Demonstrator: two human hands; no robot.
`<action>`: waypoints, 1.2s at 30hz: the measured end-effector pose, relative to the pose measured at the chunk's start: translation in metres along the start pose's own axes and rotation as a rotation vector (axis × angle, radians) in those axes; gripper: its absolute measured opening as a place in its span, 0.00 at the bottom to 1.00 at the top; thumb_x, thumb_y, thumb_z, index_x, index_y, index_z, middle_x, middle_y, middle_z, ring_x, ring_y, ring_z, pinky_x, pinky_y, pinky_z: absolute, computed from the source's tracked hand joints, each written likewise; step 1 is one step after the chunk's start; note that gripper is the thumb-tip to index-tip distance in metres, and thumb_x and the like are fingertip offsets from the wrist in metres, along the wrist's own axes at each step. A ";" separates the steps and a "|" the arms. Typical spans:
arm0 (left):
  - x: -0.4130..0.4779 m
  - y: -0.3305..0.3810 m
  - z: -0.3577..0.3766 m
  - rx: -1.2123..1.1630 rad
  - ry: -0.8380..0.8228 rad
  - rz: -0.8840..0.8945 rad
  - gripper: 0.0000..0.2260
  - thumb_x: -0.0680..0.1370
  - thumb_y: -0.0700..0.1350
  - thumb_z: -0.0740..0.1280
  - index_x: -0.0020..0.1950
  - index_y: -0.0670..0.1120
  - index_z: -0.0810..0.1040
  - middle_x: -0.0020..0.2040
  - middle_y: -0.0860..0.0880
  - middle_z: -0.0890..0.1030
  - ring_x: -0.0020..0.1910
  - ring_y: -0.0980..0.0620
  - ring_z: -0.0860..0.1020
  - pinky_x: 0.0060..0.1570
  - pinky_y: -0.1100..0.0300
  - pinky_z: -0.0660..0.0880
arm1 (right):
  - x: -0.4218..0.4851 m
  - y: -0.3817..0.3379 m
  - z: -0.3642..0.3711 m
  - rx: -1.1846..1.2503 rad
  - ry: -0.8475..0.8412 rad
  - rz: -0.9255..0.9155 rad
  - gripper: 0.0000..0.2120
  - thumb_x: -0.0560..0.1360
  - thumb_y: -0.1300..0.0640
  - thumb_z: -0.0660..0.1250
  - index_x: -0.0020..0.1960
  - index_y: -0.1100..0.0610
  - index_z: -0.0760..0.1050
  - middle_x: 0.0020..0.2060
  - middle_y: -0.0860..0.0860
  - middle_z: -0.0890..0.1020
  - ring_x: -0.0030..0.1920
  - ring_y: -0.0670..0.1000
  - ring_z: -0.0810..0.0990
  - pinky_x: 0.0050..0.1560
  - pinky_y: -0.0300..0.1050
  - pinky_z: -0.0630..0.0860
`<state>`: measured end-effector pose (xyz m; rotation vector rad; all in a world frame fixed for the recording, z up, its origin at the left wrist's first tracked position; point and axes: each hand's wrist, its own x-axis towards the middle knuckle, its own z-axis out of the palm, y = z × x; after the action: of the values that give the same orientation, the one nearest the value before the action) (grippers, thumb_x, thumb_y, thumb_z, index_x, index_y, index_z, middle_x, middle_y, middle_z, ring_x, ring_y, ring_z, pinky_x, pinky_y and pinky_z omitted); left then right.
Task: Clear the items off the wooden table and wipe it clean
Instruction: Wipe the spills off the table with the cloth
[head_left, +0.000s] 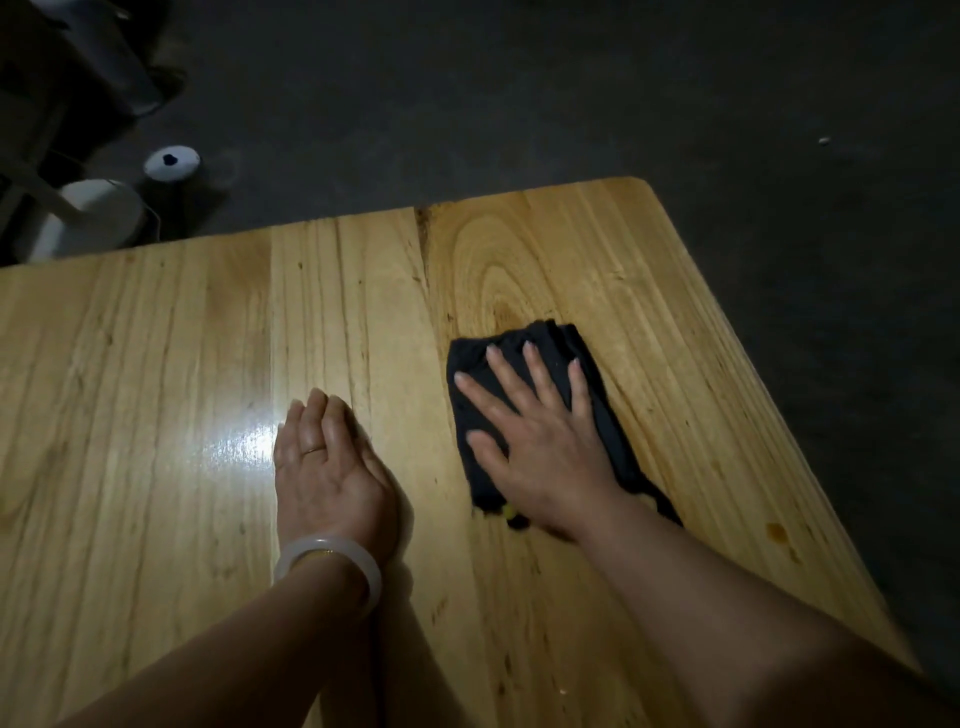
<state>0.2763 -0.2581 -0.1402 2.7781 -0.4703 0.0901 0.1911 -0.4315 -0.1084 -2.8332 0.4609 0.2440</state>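
Observation:
The light wooden table (156, 389) fills the lower part of the view. A folded black cloth (597, 415) lies flat on its right half. My right hand (535, 431) presses down on the cloth with fingers spread and straight. A small yellow bit (508, 512) shows at the cloth's near edge, by my wrist. To the left of the cloth, my left hand (327, 462) rests on its edge on the bare wood, fingers straight and together. It wears a ring and a pale bangle (332, 569) at the wrist.
The table's far edge and rounded right corner (639, 183) border a dark floor. On the floor at the far left stand a white round object (98, 215) and a small white cylinder (172, 162). A dark stain (777, 531) marks the wood near the right edge.

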 end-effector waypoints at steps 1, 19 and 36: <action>0.000 -0.001 0.002 0.003 -0.004 -0.001 0.20 0.80 0.42 0.55 0.72 0.40 0.62 0.73 0.41 0.63 0.74 0.44 0.56 0.74 0.50 0.51 | 0.013 0.002 -0.003 -0.006 -0.003 0.003 0.26 0.81 0.39 0.43 0.76 0.35 0.39 0.77 0.43 0.35 0.75 0.49 0.28 0.71 0.61 0.27; -0.003 0.002 -0.021 0.003 -0.088 0.013 0.20 0.81 0.46 0.51 0.72 0.41 0.62 0.73 0.41 0.61 0.74 0.45 0.56 0.74 0.51 0.50 | -0.088 -0.047 0.022 0.059 -0.040 -0.117 0.25 0.82 0.43 0.44 0.77 0.39 0.39 0.77 0.43 0.35 0.75 0.49 0.28 0.72 0.60 0.28; -0.145 -0.034 -0.048 -0.180 -0.191 0.215 0.23 0.80 0.39 0.56 0.76 0.47 0.60 0.77 0.50 0.56 0.76 0.53 0.48 0.73 0.62 0.40 | -0.069 -0.033 0.018 0.113 0.038 -0.023 0.24 0.84 0.53 0.49 0.78 0.42 0.52 0.79 0.44 0.49 0.78 0.48 0.41 0.75 0.54 0.32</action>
<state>0.1507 -0.1670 -0.1213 2.5628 -0.7835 -0.1626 0.1355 -0.3769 -0.1038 -2.7347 0.4353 0.1548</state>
